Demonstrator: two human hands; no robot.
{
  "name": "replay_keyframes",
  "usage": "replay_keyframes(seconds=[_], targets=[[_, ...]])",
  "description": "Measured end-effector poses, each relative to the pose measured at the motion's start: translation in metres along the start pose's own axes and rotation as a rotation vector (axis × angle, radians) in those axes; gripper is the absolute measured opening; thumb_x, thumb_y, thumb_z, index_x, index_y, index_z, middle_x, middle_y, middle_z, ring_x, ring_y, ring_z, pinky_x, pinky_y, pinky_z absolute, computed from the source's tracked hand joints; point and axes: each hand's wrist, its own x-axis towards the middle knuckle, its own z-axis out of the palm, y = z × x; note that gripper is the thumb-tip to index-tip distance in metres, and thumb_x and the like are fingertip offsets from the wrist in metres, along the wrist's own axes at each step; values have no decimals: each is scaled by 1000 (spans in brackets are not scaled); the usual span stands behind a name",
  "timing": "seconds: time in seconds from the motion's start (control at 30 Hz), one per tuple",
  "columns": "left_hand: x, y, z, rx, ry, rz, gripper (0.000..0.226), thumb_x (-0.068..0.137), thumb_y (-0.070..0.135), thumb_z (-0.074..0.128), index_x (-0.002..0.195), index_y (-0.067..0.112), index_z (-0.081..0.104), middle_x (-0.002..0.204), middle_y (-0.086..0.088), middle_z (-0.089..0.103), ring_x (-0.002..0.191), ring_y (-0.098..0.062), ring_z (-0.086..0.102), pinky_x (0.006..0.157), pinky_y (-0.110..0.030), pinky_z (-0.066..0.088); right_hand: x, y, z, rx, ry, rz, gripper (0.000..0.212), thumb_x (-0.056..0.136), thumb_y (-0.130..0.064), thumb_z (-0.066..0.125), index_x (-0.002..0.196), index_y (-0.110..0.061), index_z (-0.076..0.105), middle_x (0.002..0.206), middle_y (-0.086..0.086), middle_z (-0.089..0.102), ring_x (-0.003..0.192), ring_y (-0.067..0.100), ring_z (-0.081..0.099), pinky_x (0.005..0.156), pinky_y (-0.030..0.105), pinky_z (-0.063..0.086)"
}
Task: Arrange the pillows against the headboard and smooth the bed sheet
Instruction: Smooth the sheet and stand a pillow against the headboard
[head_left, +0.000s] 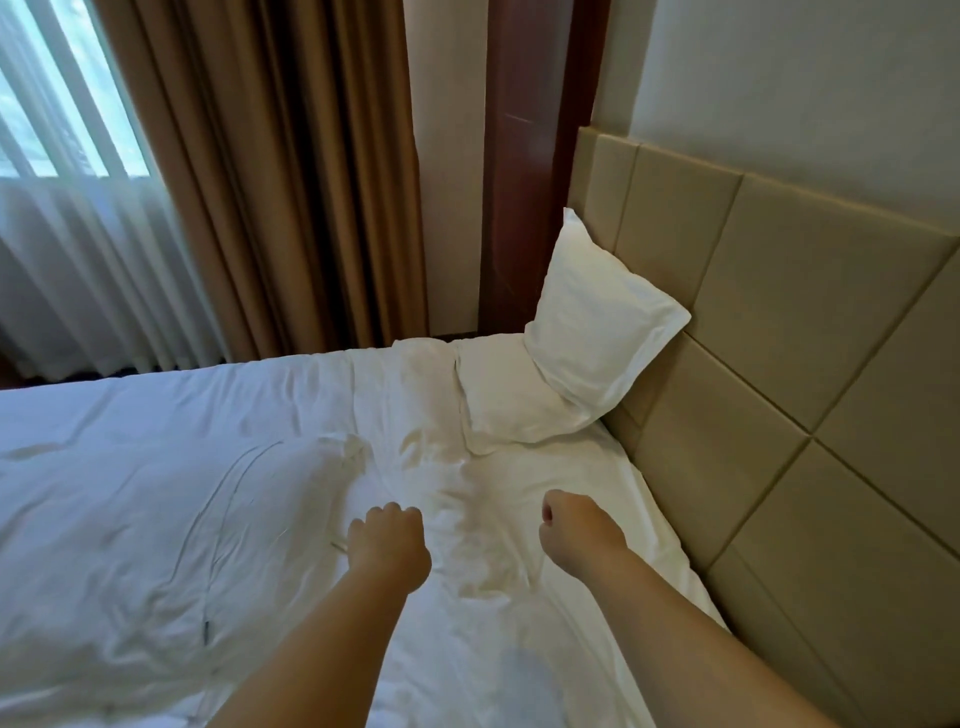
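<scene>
Looks down across a rumpled white cotton bed sheet (467, 519), creased and shadowed around the hands. Finds the left hand (389, 543) curled into a fist, knuckles up, just over the sheet, with no cloth seen in its grip. Finds the right hand (576, 530) fisted as well, the hollow of the fist showing empty, near the left hand and closer to the beige padded panelled headboard (779, 322). Shows one plump white pillow (602, 317) standing on edge at the bed's far corner, leaning against the headboard, its lower end resting on a second, flatter white pillow (498, 395) lying on the sheet. Shows puffy white bedding (156, 493) with a curved seam to the left; cannot tell whether pillow or duvet. Beyond the bed, takes in a heavy brown pleated curtain (260, 182), a sheer white curtain (67, 260) over a bright window, and a dark red wooden post (530, 156) beside the headboard.
</scene>
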Motion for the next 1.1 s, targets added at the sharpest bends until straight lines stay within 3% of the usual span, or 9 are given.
replay_keyframes(seconds=[0.2, 0.37, 0.47, 0.63, 0.77, 0.87, 0.97, 1.1], targets=[[101, -23, 18, 48, -29, 53, 23, 89, 15, 40, 108, 17, 53, 95, 1, 45, 101, -19, 50, 84, -31, 35, 98, -25, 24, -8, -70, 51, 6, 89, -12, 43, 85, -14, 48, 87, 3, 55, 73, 22, 47, 56, 28, 34], [176, -32, 20, 76, -79, 75, 23, 88, 15, 42, 108, 18, 53, 99, 1, 51, 99, -19, 50, 79, -29, 32, 153, -36, 33, -23, -121, 84, 6, 91, -17, 44, 87, -16, 48, 87, 1, 54, 73, 21, 47, 51, 25, 31], [218, -25, 18, 93, -86, 97, 24, 87, 13, 42, 107, 18, 54, 95, 1, 50, 94, -17, 49, 79, -29, 32, 182, -32, 34, -50, -152, 103, 7, 92, -17, 45, 90, -14, 51, 90, 2, 57, 76, 21, 50, 57, 27, 37], [290, -10, 26, 120, -77, 153, 26, 89, 15, 42, 110, 18, 56, 106, 1, 54, 102, -18, 50, 82, -29, 33, 253, -25, 40, -97, -158, 99, 8, 91, -18, 45, 92, -13, 51, 90, 4, 57, 79, 22, 52, 62, 30, 40], [370, -2, 45, 188, -69, 204, 25, 87, 17, 49, 110, 19, 59, 105, 1, 55, 101, -18, 51, 83, -29, 35, 329, -22, 77, -95, -210, 55, 17, 91, -17, 44, 102, -11, 55, 99, 7, 61, 90, 27, 60, 65, 31, 42], [434, 0, 59, 190, -12, 191, 24, 87, 18, 50, 109, 18, 57, 102, 0, 56, 99, -19, 53, 81, -30, 36, 389, -18, 122, -65, -220, 23, 26, 92, -19, 43, 114, -11, 55, 110, 8, 61, 100, 29, 59, 78, 34, 48], [477, 9, 86, 77, -17, 117, 27, 88, 16, 47, 115, 17, 46, 106, -4, 53, 101, -22, 50, 77, -31, 36, 450, -19, 169, 57, -213, 25, 32, 92, -16, 44, 124, -12, 47, 119, 11, 56, 111, 32, 55, 90, 40, 48], [492, 17, 111, 4, -80, 86, 32, 86, 14, 48, 118, 16, 44, 108, -6, 52, 104, -24, 49, 80, -33, 40, 501, -30, 210, 166, -170, 134, 43, 89, -13, 47, 131, -10, 37, 122, 11, 54, 115, 33, 54, 95, 42, 47]])
